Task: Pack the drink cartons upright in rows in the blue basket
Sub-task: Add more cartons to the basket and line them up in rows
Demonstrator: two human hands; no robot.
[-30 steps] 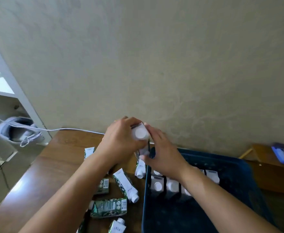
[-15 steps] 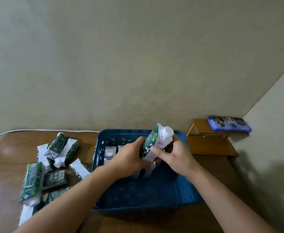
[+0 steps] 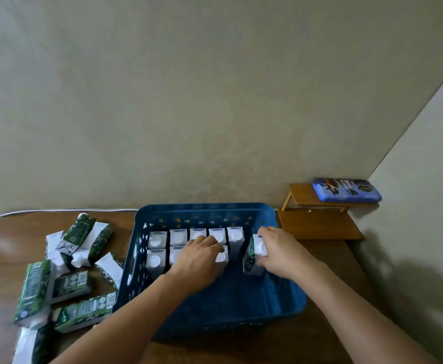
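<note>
1. Head view, centre of the frame: the blue basket (image 3: pixel 288 298) sits on the wooden table (image 3: pixel 328 261) against the wall. Along its far wall stands a back row of upright cartons (image 3: pixel 179 237), white caps up, five across. A second row is begun in front of it, at the left side of the basket.

2. Head view, centre: the left hand (image 3: pixel 198 261) lies over the second row, its fingers curled onto a second-row carton (image 3: pixel 221 257); it looks to be grasping that carton from above, though the hand hides most of the contact.

3. Head view, right of centre: the right hand (image 3: pixel 280 252) grasps a tilted carton (image 3: pixel 254 256) near the basket's right wall, thumb side at the cap. This carton leans and stands apart from both rows.

4. Head view, lower left: loose cartons (image 3: pixel 71 282) lie in a heap on the table, on their sides, well apart from the basket's interior. Many are not yet packed.

5. The step in hand, as I judge it: seating these two cartons. To do it well, bring the tilted carton fully upright before sliding it left. Press its face flat against its neighbour so no gap opens. Steady the second row with the left hand, since a nudge could topple it.

6. Head view, upper right: a blue case (image 3: pixel 346 191) rests on a small wooden stand (image 3: pixel 317 222), clear of the work.
</note>
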